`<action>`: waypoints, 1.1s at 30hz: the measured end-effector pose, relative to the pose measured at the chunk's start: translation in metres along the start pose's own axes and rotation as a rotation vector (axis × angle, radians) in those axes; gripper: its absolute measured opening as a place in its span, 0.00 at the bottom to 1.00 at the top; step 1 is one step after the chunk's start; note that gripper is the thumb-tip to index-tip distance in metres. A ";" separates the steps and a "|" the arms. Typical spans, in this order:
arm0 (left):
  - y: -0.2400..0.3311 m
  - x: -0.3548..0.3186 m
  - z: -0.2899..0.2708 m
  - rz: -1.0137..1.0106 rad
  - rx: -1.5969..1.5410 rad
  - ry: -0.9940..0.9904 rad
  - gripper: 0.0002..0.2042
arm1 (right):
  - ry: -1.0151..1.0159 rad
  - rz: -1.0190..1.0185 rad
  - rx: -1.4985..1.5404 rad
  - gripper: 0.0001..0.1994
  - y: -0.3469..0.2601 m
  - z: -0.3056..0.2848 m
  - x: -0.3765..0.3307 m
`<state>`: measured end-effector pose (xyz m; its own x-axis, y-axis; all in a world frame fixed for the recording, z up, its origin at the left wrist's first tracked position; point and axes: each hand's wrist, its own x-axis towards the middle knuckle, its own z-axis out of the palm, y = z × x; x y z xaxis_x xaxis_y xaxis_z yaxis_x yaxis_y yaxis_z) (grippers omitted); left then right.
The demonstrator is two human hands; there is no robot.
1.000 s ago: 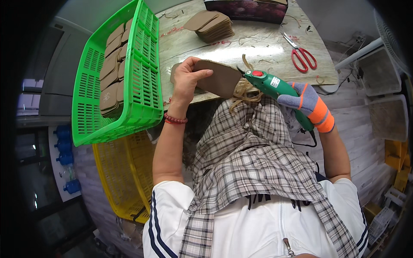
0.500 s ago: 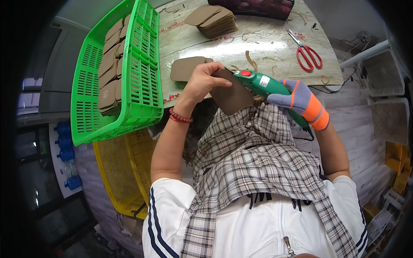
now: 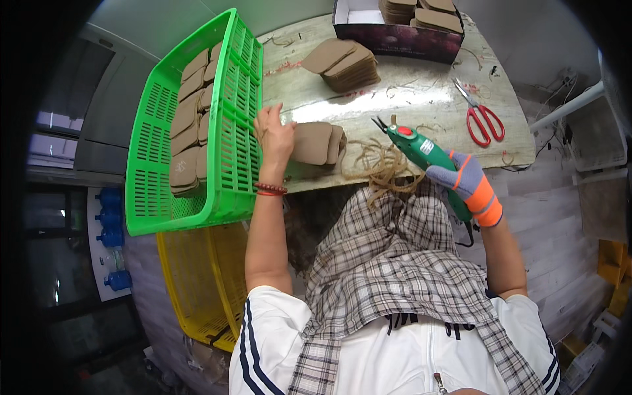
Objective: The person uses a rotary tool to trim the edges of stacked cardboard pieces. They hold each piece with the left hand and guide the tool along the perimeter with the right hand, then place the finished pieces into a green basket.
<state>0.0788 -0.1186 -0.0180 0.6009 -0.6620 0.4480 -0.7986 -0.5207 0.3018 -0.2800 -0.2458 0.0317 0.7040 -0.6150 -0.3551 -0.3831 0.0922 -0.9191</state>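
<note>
On the table's near edge the left hand (image 3: 275,135) lies flat, fingers spread, touching a small pile of brown pieces (image 3: 317,143) just beside the green crate (image 3: 230,191); the right hand (image 3: 469,187) (gloved, grey and orange) is closed round a green cutter (image 3: 421,150), whose long axis runs diagonally, blade tip pointing up-left toward the pile, over a tangle of twine (image 3: 382,164); red scissors (image 3: 482,120) lie to the right, handles nearest the person, blades pointing away and left; a second stack (image 3: 342,62) sits farther back; the crate, tilted, holds rows of brown pieces on edge; a dark box (image 3: 408,39) at the far edge holds more; a yellow crate (image 3: 197,289) stands below the green one; the table (image 3: 421,99) is pale.
</note>
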 end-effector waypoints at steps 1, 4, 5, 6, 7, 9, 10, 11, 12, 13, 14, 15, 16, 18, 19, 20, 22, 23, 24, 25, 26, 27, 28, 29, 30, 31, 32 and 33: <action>0.013 0.017 0.002 0.027 -0.052 0.025 0.24 | 0.014 -0.007 0.006 0.16 0.001 -0.001 0.001; 0.030 0.083 0.029 0.027 -0.162 0.042 0.25 | 0.032 -0.019 0.053 0.17 0.005 0.003 0.002; 0.027 0.105 0.044 -0.013 -0.171 0.008 0.26 | 0.032 -0.037 0.071 0.17 0.003 0.006 0.003; 0.024 0.124 0.058 -0.100 -0.161 -0.063 0.27 | 0.034 -0.055 0.091 0.17 0.002 0.008 0.004; 0.022 0.140 0.071 -0.186 -0.152 -0.136 0.27 | 0.040 -0.042 0.095 0.17 0.002 0.008 0.003; 0.038 0.153 0.080 -0.248 -0.147 -0.210 0.29 | 0.065 -0.054 0.069 0.17 0.008 0.003 0.004; 0.040 0.154 0.082 -0.242 -0.143 -0.199 0.29 | 0.072 -0.061 0.055 0.16 0.009 0.000 0.004; 0.043 0.153 0.083 -0.236 -0.138 -0.191 0.30 | 0.081 -0.051 0.088 0.16 0.010 0.000 0.003; 0.043 0.153 0.083 -0.228 -0.190 -0.170 0.29 | 0.097 -0.050 0.086 0.16 0.009 0.001 0.002; 0.040 0.152 0.080 -0.224 -0.239 -0.148 0.28 | 0.108 -0.050 0.082 0.16 0.008 0.001 0.002; 0.044 0.151 0.075 -0.214 -0.290 -0.128 0.28 | 0.125 -0.050 0.081 0.16 0.007 0.001 0.002; 0.046 0.147 0.069 -0.266 -0.522 -0.187 0.20 | 0.134 -0.059 0.074 0.16 0.005 0.001 0.001; 0.050 0.136 0.066 -0.319 -0.799 -0.131 0.19 | 0.141 -0.068 0.065 0.17 0.004 0.001 0.000; 0.059 0.110 0.059 -0.416 -1.340 0.001 0.15 | 0.153 -0.093 0.084 0.17 -0.002 0.006 -0.003; 0.087 0.093 0.045 -0.549 -1.618 -0.012 0.13 | 0.188 -0.096 0.111 0.18 -0.002 0.005 -0.005; 0.097 0.075 0.036 -0.549 -1.812 -0.008 0.16 | 0.202 -0.107 0.133 0.18 -0.004 0.007 -0.007; 0.121 0.042 0.022 -0.618 -2.015 0.000 0.17 | 0.210 -0.067 0.196 0.19 -0.005 0.009 -0.012; 0.131 0.029 0.023 -0.623 -2.108 -0.003 0.18 | 0.224 -0.072 0.210 0.20 -0.005 0.010 -0.013; 0.139 0.017 0.024 -0.630 -2.200 0.000 0.19 | 0.233 -0.075 0.222 0.20 -0.004 0.012 -0.015; 0.146 0.007 0.024 -0.636 -2.294 0.002 0.20 | 0.248 -0.096 0.161 0.20 -0.005 0.012 -0.017; 0.155 0.000 0.023 -0.700 -2.338 0.010 0.20 | 0.241 -0.099 0.173 0.19 -0.006 0.012 -0.020; 0.163 -0.006 0.021 -0.765 -2.381 0.017 0.20 | 0.236 -0.102 0.185 0.19 -0.006 0.013 -0.023; 0.170 -0.010 0.019 -0.832 -2.424 0.023 0.20 | 0.231 -0.106 0.197 0.19 -0.005 0.014 -0.025; 0.174 -0.013 0.016 -0.838 -2.432 0.021 0.20 | 0.235 -0.100 0.257 0.18 -0.004 0.016 -0.027; 0.176 -0.015 0.016 -0.828 -2.446 0.014 0.20 | 0.230 -0.104 0.235 0.17 -0.004 0.016 -0.030; 0.178 -0.016 0.017 -0.818 -2.460 0.006 0.20 | 0.224 -0.108 0.212 0.16 -0.004 0.015 -0.032; 0.181 -0.017 0.015 -0.807 -2.471 -0.001 0.20 | 0.216 -0.112 0.192 0.15 -0.005 0.015 -0.034; 0.184 -0.019 0.013 -0.793 -2.462 -0.018 0.19 | 0.224 -0.115 0.207 0.15 -0.005 0.015 -0.035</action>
<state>-0.0791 -0.2087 0.0178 0.6337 -0.7621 -0.1326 0.7665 0.5956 0.2402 -0.2941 -0.2130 0.0464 0.5779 -0.7854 -0.2219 -0.1630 0.1553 -0.9743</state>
